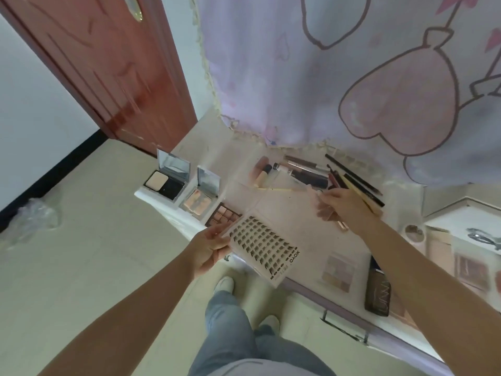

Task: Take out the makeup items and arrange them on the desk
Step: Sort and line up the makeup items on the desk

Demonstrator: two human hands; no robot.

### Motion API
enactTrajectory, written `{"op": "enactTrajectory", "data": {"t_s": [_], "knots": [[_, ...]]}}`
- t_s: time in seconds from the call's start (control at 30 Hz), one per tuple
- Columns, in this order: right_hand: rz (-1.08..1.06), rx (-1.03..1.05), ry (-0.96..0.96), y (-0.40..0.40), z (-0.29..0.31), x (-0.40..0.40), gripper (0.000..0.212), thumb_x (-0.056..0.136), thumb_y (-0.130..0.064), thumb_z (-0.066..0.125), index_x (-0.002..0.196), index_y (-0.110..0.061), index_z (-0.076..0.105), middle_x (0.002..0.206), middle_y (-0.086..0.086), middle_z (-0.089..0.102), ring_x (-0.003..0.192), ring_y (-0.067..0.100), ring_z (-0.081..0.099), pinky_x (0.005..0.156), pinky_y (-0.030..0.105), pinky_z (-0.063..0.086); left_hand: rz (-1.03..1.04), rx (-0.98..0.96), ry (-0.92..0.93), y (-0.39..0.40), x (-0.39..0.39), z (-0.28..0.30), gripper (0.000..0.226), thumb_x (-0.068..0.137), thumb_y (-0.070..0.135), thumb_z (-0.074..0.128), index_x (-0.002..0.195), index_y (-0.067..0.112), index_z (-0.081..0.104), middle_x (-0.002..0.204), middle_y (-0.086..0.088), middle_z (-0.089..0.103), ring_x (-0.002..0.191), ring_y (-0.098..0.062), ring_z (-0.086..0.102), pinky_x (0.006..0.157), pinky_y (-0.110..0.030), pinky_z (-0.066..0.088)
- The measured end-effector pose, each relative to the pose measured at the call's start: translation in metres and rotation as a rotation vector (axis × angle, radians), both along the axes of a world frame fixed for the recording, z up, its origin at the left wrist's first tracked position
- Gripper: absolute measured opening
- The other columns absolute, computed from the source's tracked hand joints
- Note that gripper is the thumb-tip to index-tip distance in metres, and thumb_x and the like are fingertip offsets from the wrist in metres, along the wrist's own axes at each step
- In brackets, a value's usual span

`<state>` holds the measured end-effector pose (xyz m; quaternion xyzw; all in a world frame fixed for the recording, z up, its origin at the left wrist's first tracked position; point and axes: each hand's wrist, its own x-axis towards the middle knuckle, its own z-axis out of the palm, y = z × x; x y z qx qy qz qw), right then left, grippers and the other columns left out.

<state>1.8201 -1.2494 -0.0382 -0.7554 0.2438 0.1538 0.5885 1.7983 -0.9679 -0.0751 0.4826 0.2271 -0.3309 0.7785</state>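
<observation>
While the head view looks down on the desk (292, 213), the left hand (208, 249) at frame centre grips a lash tray (261, 249) by its edge, held flat, probably for setting down beside the open compacts (173, 180) (lids raised, centre left). Right hand (344, 204), centre right, pinches what seems a thin yellow stick (357, 195) among the pencils (352, 173).
</observation>
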Motion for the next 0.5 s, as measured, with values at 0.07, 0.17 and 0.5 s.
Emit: {"op": "enactTrajectory", "data": {"t_s": [0.07, 0.17, 0.5], "knots": [[-0.037, -0.035, 0.014, 0.005, -0.007, 0.001, 0.025, 0.091, -0.013, 0.052, 0.107, 0.007, 0.056, 0.075, 0.007, 0.057, 0.062, 0.015, 0.057, 0.054, 0.018, 0.052, 0.0, 0.058, 0.008, -0.002, -0.009, -0.009, 0.03, 0.087, -0.017, 0.04, 0.106, 0.002, 0.052, 0.091, -0.015, 0.063, 0.066, -0.015, 0.071, 0.061, -0.023, 0.059], [-0.069, -0.112, 0.048, 0.009, -0.022, 0.001, 0.022, 0.091, -0.002, 0.05, 0.111, 0.006, 0.056, 0.088, 0.01, 0.058, 0.071, 0.017, 0.059, 0.068, 0.025, 0.054, -0.07, 0.206, -0.004, -0.006, -0.019, -0.02, 0.032, 0.085, -0.017, 0.047, 0.108, 0.005, 0.051, 0.086, -0.013, 0.064, 0.061, -0.01, 0.07, 0.059, -0.019, 0.058], [0.069, -0.531, 0.083, 0.013, -0.051, 0.012, 0.03, 0.095, -0.014, 0.044, 0.12, -0.006, 0.058, 0.103, 0.015, 0.061, 0.077, 0.022, 0.055, 0.064, 0.03, 0.051, -0.275, 0.645, -0.131, -0.012, -0.029, -0.045, 0.018, 0.079, -0.004, 0.065, 0.081, 0.011, 0.053, 0.087, -0.012, 0.063, 0.075, -0.021, 0.063, 0.077, -0.027, 0.054]]}}
